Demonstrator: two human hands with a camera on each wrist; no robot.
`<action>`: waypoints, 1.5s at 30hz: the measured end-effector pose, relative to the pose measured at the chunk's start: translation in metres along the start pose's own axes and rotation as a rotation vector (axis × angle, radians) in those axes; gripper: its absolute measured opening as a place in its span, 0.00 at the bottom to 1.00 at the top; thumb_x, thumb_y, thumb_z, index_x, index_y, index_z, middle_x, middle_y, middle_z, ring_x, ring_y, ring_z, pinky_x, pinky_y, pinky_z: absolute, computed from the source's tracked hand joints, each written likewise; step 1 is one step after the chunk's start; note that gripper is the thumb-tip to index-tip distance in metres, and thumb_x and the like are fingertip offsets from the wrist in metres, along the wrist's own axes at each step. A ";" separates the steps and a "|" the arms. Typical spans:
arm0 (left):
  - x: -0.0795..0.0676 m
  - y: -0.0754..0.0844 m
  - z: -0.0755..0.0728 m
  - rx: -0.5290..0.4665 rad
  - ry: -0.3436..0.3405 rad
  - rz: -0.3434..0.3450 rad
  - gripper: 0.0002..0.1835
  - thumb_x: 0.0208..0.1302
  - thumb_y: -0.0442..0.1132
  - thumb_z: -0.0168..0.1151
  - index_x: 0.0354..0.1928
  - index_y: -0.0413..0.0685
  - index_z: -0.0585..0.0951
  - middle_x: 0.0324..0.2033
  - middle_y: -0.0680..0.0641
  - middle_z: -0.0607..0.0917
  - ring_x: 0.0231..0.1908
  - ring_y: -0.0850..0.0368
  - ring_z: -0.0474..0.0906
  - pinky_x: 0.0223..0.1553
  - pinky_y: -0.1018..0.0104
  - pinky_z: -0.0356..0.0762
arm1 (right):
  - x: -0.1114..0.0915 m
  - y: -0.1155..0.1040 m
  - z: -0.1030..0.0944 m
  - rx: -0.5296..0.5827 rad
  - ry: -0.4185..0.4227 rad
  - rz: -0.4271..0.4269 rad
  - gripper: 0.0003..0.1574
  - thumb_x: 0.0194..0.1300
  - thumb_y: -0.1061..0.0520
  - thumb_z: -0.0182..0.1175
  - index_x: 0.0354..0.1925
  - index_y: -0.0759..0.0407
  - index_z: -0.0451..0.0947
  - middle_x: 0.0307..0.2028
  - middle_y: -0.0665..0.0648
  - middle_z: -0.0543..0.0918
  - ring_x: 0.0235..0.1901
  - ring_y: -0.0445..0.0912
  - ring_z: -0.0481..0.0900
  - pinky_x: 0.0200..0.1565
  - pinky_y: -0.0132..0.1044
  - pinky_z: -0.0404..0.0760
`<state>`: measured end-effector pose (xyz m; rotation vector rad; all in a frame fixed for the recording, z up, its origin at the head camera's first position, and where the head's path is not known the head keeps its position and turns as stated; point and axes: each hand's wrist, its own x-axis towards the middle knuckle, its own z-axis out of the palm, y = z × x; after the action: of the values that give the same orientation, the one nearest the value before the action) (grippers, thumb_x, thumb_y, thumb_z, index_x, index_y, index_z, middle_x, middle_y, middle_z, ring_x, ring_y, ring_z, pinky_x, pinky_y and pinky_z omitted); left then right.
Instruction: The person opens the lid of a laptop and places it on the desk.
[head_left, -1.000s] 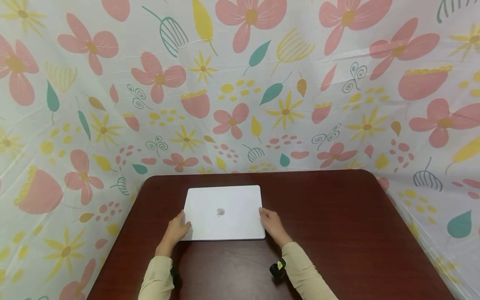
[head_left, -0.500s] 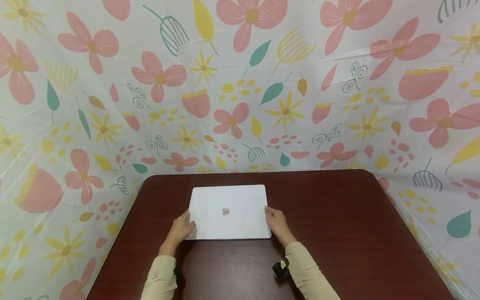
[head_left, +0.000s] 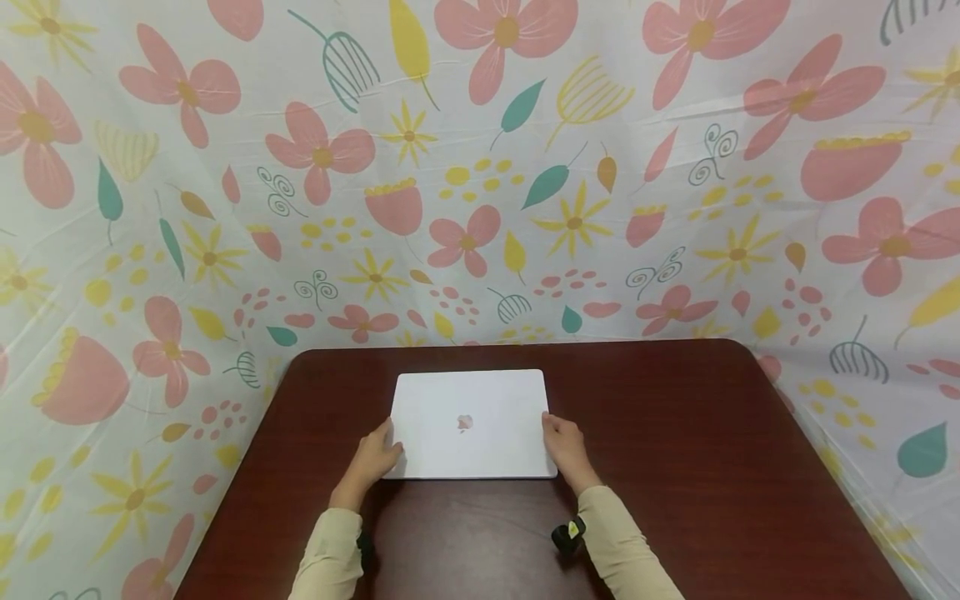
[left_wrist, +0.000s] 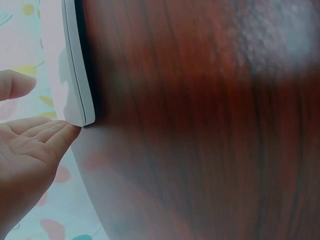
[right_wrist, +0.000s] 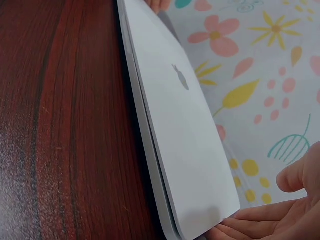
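Observation:
A closed silver laptop [head_left: 471, 427] with an apple logo lies flat on the dark wooden table, its long side facing me. My left hand [head_left: 369, 458] is at its left side. In the left wrist view, straight fingers [left_wrist: 52, 131] touch the laptop's [left_wrist: 75, 65] end, and the thumb stands apart above the lid. At the opposite side is my right hand [head_left: 567, 447]. Seen from the right wrist, its extended fingers [right_wrist: 260, 220] meet the laptop's [right_wrist: 175, 125] short edge, with the thumb raised away from it.
The reddish-brown table [head_left: 675, 442] has rounded far corners. Behind it and along both sides hangs a floral cloth [head_left: 480, 167]. A small black device [head_left: 568, 536] is strapped at the right wrist, beside the beige sleeve [head_left: 626, 542].
The laptop has slid to the right across the table, and both hands have moved along with it, staying at its two sides.

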<state>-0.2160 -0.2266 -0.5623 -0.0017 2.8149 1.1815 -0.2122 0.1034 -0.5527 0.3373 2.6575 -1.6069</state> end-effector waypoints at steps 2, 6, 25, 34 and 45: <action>0.000 0.003 0.001 0.000 0.000 0.005 0.33 0.57 0.36 0.54 0.63 0.29 0.56 0.60 0.32 0.60 0.61 0.42 0.54 0.57 0.47 0.57 | 0.001 0.002 -0.001 0.006 0.007 -0.003 0.28 0.68 0.50 0.42 0.53 0.73 0.69 0.51 0.69 0.72 0.54 0.59 0.67 0.53 0.50 0.66; -0.001 0.006 0.003 0.003 0.004 0.028 0.33 0.57 0.36 0.54 0.62 0.29 0.57 0.60 0.32 0.61 0.61 0.42 0.55 0.58 0.49 0.57 | 0.002 0.004 -0.005 0.021 0.010 0.001 0.28 0.68 0.50 0.42 0.53 0.73 0.69 0.52 0.69 0.72 0.54 0.59 0.67 0.53 0.50 0.67; -0.002 0.016 0.015 0.009 -0.029 0.091 0.32 0.54 0.33 0.53 0.61 0.27 0.57 0.58 0.31 0.63 0.60 0.44 0.58 0.54 0.51 0.63 | 0.004 0.010 -0.022 -0.062 0.028 0.070 0.30 0.68 0.48 0.39 0.55 0.71 0.68 0.53 0.69 0.71 0.55 0.60 0.66 0.53 0.53 0.66; 0.000 0.021 0.020 0.007 -0.039 0.108 0.32 0.53 0.32 0.52 0.61 0.27 0.58 0.58 0.32 0.64 0.55 0.50 0.63 0.46 0.56 0.69 | 0.004 0.011 -0.028 -0.107 0.060 0.080 0.30 0.67 0.48 0.39 0.54 0.70 0.69 0.52 0.69 0.72 0.53 0.62 0.67 0.52 0.54 0.65; 0.002 0.029 0.025 -0.019 -0.081 0.117 0.32 0.53 0.32 0.52 0.61 0.28 0.58 0.58 0.33 0.64 0.46 0.51 0.69 0.41 0.61 0.69 | 0.006 0.013 -0.037 -0.115 0.073 0.112 0.30 0.68 0.49 0.39 0.54 0.72 0.68 0.53 0.70 0.70 0.53 0.63 0.66 0.52 0.54 0.65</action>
<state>-0.2165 -0.1878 -0.5592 0.2067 2.7666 1.2028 -0.2120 0.1428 -0.5470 0.5401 2.7147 -1.4313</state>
